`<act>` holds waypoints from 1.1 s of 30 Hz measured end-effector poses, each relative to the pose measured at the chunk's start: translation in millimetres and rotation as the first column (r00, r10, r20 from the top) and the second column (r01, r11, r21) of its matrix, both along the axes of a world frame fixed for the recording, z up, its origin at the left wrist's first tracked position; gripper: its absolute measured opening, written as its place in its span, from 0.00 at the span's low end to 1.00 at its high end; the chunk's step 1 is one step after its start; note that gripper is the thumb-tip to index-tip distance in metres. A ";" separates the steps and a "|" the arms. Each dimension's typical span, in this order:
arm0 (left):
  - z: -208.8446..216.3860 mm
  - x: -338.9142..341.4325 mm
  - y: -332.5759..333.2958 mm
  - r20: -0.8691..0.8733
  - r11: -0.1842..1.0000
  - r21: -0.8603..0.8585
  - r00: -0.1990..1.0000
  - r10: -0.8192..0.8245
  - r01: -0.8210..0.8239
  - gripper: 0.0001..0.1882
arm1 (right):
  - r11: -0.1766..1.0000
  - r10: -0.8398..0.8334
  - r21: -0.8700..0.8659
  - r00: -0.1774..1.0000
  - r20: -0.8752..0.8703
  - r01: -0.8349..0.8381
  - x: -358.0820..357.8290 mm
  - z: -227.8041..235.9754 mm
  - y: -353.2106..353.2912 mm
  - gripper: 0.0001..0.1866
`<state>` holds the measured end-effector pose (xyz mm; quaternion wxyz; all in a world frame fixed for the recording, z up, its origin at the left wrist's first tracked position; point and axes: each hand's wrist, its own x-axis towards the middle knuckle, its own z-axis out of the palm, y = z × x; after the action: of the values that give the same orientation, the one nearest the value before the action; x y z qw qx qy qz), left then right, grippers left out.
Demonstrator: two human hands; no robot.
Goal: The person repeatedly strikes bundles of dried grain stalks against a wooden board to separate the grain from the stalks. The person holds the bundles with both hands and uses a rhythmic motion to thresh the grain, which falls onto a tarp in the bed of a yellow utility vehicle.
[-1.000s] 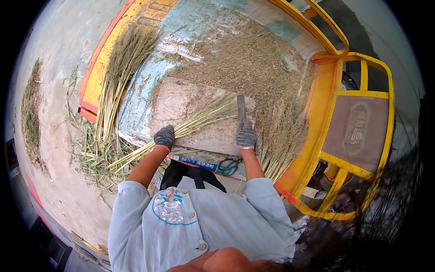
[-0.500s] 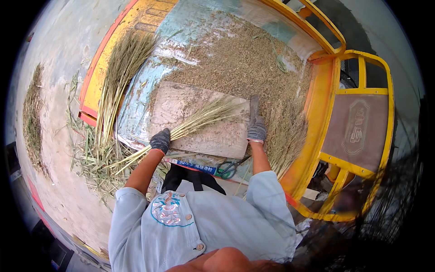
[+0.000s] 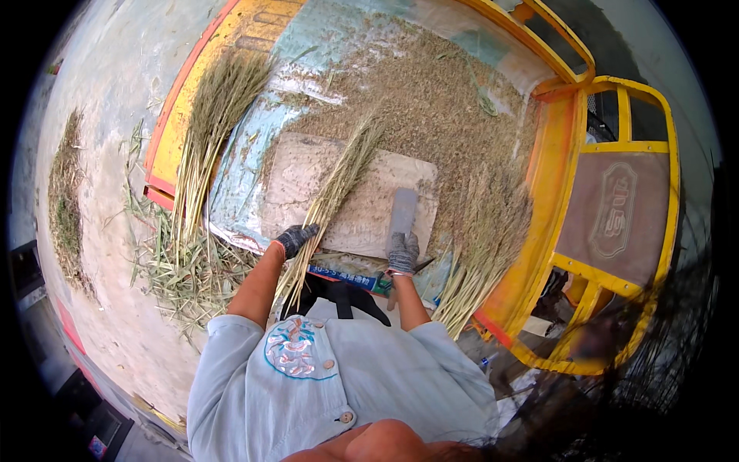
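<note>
My gloved left hand (image 3: 295, 240) is closed round a bundle of seed-headed stalks (image 3: 339, 181) near its cut ends. Its bushy tops slant up and away over a worn wooden board (image 3: 385, 185). My gloved right hand (image 3: 402, 254) grips a flat, wide-bladed metal tool (image 3: 402, 212). The grey blade points away from me over the board's right part, apart from the bundle, and a bit of handle shows below the hand. Green-handled scissors (image 3: 382, 282) lie by that wrist, partly hidden.
Loose seed (image 3: 416, 92) covers the sheet in a yellow cart bed (image 3: 554, 154). More stalk bundles lie at the left edge (image 3: 208, 131) and on the right (image 3: 489, 239). Stripped leaves (image 3: 192, 269) litter the ground at left, and a gated yellow frame (image 3: 654, 208) stands at right.
The bundle has swung from lying rightward across the board to pointing away from me. My left hand has shifted slightly right; my right hand has brought the blade nearer and leftward.
</note>
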<state>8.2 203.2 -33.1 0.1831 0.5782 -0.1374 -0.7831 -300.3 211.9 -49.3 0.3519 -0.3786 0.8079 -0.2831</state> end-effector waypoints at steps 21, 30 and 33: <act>-21.5 -30.8 40.8 -0.350 0.908 0.288 0.850 0.395 -0.303 0.27 | 0.812 0.555 0.241 0.831 -0.035 -0.532 46.8 33.0 -1.5 0.21; 36.5 -84.4 44.2 0.822 0.902 -0.071 0.537 -0.190 0.427 0.34 | 0.860 0.470 0.228 0.883 0.001 -0.457 44.7 -1.6 14.1 0.26; -15.9 -82.5 58.2 0.757 0.866 0.054 0.546 -0.360 0.497 0.30 | 0.895 0.408 0.197 0.913 -0.003 -0.399 50.6 3.3 18.3 0.23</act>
<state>-74.4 261.3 -49.0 -0.0394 0.7773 -0.4021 -0.4823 -249.7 230.2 -46.0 0.4199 -0.5082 0.7429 -0.1160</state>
